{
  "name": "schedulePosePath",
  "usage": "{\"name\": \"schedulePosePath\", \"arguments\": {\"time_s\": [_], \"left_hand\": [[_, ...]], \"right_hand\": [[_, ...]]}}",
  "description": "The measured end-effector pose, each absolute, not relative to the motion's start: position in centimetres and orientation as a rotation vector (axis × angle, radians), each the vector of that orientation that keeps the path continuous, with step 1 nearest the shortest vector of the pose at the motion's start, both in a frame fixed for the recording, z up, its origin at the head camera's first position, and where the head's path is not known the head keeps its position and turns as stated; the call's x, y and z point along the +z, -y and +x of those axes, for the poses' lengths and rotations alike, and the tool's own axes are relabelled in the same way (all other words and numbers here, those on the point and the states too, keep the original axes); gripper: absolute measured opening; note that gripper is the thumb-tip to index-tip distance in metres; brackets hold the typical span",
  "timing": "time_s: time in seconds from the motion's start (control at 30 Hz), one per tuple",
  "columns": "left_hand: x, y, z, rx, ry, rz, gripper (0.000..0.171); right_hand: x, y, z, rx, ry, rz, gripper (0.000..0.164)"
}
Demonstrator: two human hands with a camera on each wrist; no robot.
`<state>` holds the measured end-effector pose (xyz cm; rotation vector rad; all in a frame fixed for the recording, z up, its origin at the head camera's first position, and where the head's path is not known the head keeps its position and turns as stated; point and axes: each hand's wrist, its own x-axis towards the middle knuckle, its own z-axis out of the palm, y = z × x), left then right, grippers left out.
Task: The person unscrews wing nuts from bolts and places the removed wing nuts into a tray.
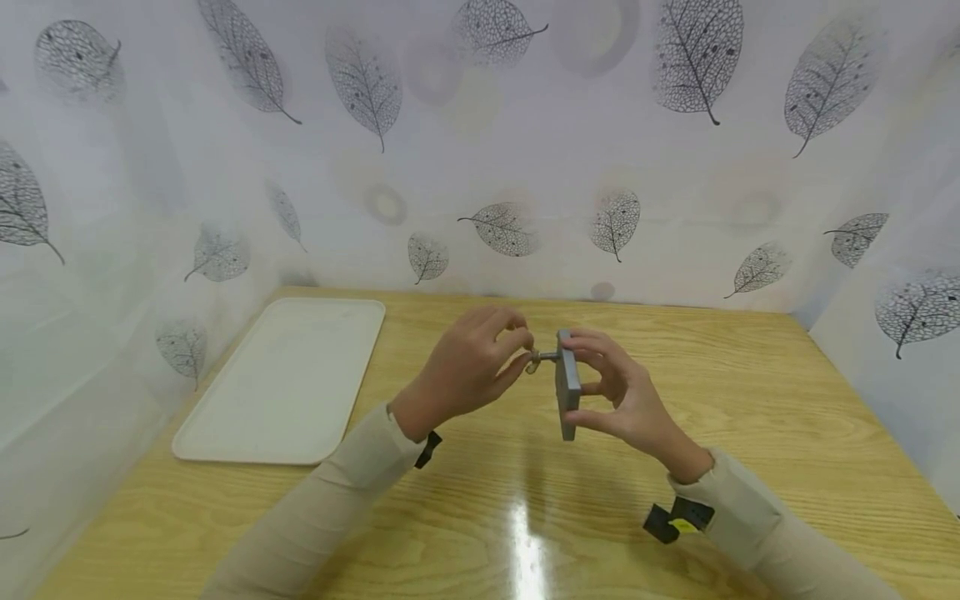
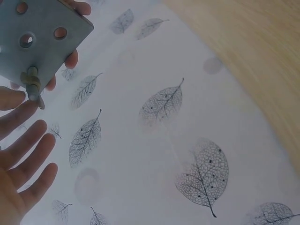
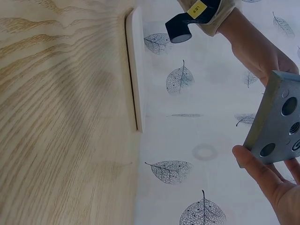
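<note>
A thick grey metal plate (image 1: 567, 396) with several round holes is held up on edge over the table by my right hand (image 1: 630, 404), fingertips at its top edge and thumb at the bottom. From the plate's left face sticks a bolt (image 1: 550, 356) carrying a brass-coloured wing nut (image 2: 26, 78). My left hand (image 1: 476, 358) pinches at the wing nut with thumb and index finger; its other fingers are spread loosely in the left wrist view. The plate's other face (image 3: 274, 126), in the right wrist view, shows holes, one of them threaded.
A white rectangular tray (image 1: 281, 383) lies on the left of the wood-grain table (image 1: 720, 367). A leaf-patterned curtain (image 1: 487, 167) closes off the back and sides. Both wrists wear black camera mounts (image 1: 678, 518).
</note>
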<state>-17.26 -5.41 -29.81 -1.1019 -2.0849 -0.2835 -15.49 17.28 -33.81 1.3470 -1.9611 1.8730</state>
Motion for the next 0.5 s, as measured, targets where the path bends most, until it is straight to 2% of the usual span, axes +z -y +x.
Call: {"name": "schedulePosePath", "arguments": {"time_s": [0.3,0.5], "left_hand": [[-30.15,5.59,-17.15,-0.263,2.178,-1.145,0.022],[-30.13,5.57,-17.30,-0.248,2.192,-1.132,0.019]], "right_hand": [[-33.81,-17.31,-15.40,1.865,1.984,1.335,0.068],[-33.80,-17.32,-15.42,1.861,1.985,1.331,0.069]]}}
